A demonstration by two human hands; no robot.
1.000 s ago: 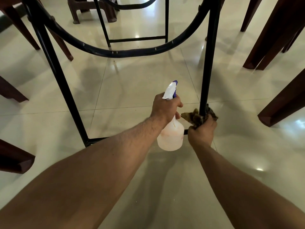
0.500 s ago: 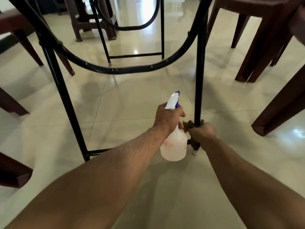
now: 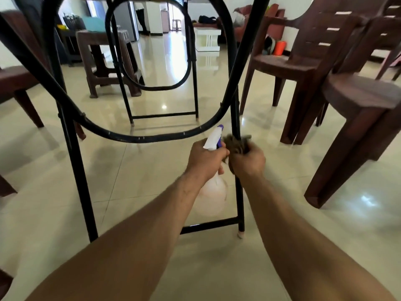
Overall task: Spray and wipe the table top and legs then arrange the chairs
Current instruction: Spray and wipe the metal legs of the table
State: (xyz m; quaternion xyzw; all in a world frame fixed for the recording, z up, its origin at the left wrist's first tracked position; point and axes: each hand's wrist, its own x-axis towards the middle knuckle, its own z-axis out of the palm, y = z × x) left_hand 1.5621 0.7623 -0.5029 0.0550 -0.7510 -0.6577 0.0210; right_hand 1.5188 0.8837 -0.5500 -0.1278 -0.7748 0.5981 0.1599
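Black metal table leg [image 3: 236, 114] at frame centre, gripped through a crumpled brown cloth [image 3: 235, 144] by the right hand [image 3: 248, 159], whose fingers are clenched around both. Just left of it, the spray bottle [image 3: 213, 141] is held by the left hand [image 3: 206, 158], fingers wrapped round its neck; a white head with a purple tip is shown, and the pale body is blurred. Open tiled floor [image 3: 282, 192] is seen at right, bounded by a brown chair [image 3: 358, 118]. At left, the space is bounded by a second leg [image 3: 73, 153] and a curved brace [image 3: 152, 139].
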